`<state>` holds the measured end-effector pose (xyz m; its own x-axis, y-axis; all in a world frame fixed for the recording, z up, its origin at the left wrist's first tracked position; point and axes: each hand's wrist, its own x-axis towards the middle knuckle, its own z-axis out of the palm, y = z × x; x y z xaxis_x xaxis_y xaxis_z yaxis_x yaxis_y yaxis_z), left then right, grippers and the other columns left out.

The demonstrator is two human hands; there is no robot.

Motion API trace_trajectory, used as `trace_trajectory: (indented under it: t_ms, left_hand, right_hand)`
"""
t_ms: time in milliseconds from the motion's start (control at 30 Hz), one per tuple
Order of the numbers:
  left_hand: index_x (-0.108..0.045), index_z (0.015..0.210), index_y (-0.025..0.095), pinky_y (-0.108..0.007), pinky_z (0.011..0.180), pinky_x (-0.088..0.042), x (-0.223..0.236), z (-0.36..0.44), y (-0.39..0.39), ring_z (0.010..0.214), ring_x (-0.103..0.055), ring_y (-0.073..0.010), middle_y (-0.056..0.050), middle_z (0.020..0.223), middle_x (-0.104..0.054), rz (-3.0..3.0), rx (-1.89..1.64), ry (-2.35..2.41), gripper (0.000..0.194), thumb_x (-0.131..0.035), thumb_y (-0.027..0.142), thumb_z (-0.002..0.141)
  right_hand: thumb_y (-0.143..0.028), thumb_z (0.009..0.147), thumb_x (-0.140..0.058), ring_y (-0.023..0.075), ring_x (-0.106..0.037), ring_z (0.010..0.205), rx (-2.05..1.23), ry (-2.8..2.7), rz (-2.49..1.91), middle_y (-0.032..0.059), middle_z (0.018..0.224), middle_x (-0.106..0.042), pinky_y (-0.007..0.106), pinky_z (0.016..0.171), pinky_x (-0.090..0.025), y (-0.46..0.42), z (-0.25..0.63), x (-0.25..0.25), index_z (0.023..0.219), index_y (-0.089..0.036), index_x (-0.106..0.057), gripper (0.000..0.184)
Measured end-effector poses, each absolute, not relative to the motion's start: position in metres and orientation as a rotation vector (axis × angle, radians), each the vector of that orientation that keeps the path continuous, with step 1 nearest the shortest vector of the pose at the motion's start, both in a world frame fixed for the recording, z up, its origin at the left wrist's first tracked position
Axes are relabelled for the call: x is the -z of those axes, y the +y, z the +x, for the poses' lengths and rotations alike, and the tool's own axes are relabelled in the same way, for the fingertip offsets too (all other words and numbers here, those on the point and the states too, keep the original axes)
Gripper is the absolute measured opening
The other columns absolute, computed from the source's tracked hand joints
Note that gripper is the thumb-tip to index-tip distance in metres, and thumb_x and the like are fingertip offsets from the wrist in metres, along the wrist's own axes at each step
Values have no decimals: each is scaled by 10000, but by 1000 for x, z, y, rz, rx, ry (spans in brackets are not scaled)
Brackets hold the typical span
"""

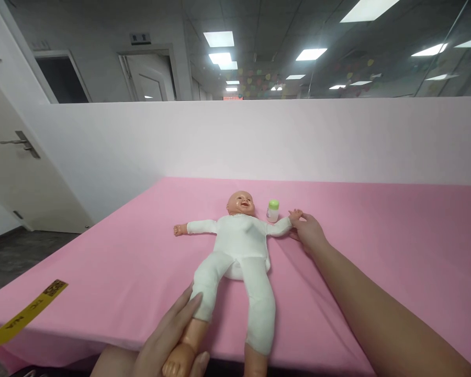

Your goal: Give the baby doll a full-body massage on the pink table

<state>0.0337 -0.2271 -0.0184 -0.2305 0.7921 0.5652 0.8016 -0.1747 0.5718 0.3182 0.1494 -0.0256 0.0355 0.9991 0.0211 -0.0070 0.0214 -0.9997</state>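
A baby doll (241,235) with a white cloth body lies on its back on the pink-covered table (377,251), arms spread and head toward the wall. My left hand (168,330) is around the doll's lower leg on the left, fingers along its shin and thumb by the foot. At the doll's outstretched arm on the right, my right hand (308,230) pinches the wrist between thumb and fingers. A small bottle (272,211) with a green cap stands upright beside the doll's head, short of my right hand.
Behind the table runs a low white wall (259,139) with glass above it. A door (19,152) with a metal handle is at the left. One yellow printed strip (27,317) shows at the lower left, near the table's front edge.
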Motion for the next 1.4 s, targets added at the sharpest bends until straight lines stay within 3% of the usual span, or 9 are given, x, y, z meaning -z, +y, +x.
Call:
trace_trajectory:
  t_ms: [133,267,433,667,867,1000,1100,1300,1400]
  left_hand:
    - [-559,1497,377,-418,1139,-524,-8,29,-210,1355,-603,-297,-21,1479,-607,-2021,1417,-2112,692,-758,352,834]
    - [-529,1532,297,-465,1218,-429,-19,26,-181,1472,-476,-308,-71,1583,-496,-2094,1573,-2158,695,-724,353,867]
    - [-472,1567,299,-490,1291,-287,-22,32,-135,1562,-328,-284,-61,1656,-385,-2147,1822,-2233,702,-696,387,907]
    - [-452,1577,302,-452,1233,-364,-38,38,-90,1493,-435,-271,-59,1609,-456,-2152,2072,-2430,733,-703,410,897]
    - [-465,1571,278,-450,1262,-315,-30,41,-89,1541,-360,-275,-65,1643,-406,-2093,2083,-2360,726,-698,353,887]
    - [-456,1576,275,-473,1289,-277,-26,45,-117,1572,-301,-284,-66,1668,-362,-2061,2033,-2283,720,-690,374,902]
    - [-468,1569,295,-502,1296,-271,-22,48,-146,1575,-292,-305,-54,1681,-337,-2033,1878,-2257,722,-701,370,890]
    - [-514,1539,290,-489,1213,-435,6,52,-200,1490,-445,-336,-87,1628,-428,-2025,1617,-2091,726,-732,323,847]
    - [-525,1529,305,-472,1158,-502,32,52,-220,1444,-503,-342,-90,1588,-483,-1957,1514,-2046,711,-727,351,849]
  right_hand:
    - [-488,892,-747,260,-749,984,-883,-1412,-1124,100,1241,-735,417,837,-660,124,295,13,1400,-277,-568,579]
    - [-366,931,-681,245,-711,1059,-635,-1707,-971,57,1258,-723,404,907,-613,92,270,1,1386,-295,-589,470]
    - [-258,988,-606,244,-689,1039,-351,-2156,-791,26,1184,-749,410,912,-563,65,250,-7,1286,-322,-689,316]
    - [-148,971,-612,258,-630,1188,-146,-2391,-558,3,1267,-723,454,1055,-493,67,250,2,1264,-377,-741,394]
    - [-183,985,-588,248,-643,1190,-277,-2342,-598,12,1257,-729,450,1066,-494,64,252,-4,1258,-339,-739,349]
    - [-298,1007,-596,223,-701,1013,-508,-2234,-775,-4,1161,-760,394,913,-564,69,262,-7,1263,-349,-720,289]
    - [-363,943,-686,241,-704,1051,-641,-1928,-955,27,1219,-743,402,918,-583,88,277,1,1340,-318,-663,400]
    - [-419,849,-812,265,-743,1000,-998,-1362,-1154,90,1190,-757,448,916,-639,139,314,24,1377,-263,-585,595]
    - [-325,798,-864,269,-739,1067,-1208,-1149,-1167,110,1318,-702,437,909,-667,156,327,31,1284,-243,-612,553]
